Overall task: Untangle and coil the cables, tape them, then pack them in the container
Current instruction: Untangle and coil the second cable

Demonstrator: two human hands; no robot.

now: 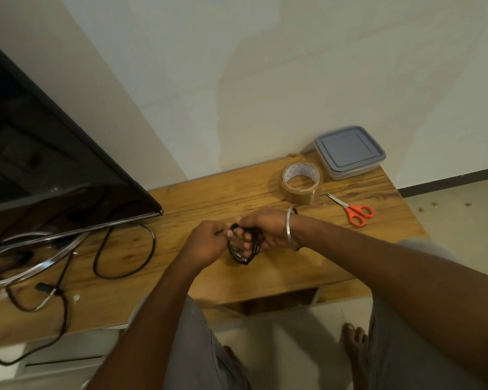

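Observation:
A small coil of black cable (244, 253) hangs between both hands above the middle of the wooden table (265, 280). My right hand (264, 226) grips the coil with its fingers curled through the loops. My left hand (207, 242) pinches the cable at the coil's left side. A roll of brown tape (300, 183) stands behind the hands. Orange-handled scissors (354, 211) lie to its right. A clear container with a grey lid (350, 150), closed, sits at the far right corner.
A black TV screen (40, 164) stands on the left of the table. Loose black cables (124, 249) and a silver strip (34, 270) lie under and in front of it. The table's right edge drops to the floor; a bare foot (355, 344) is below.

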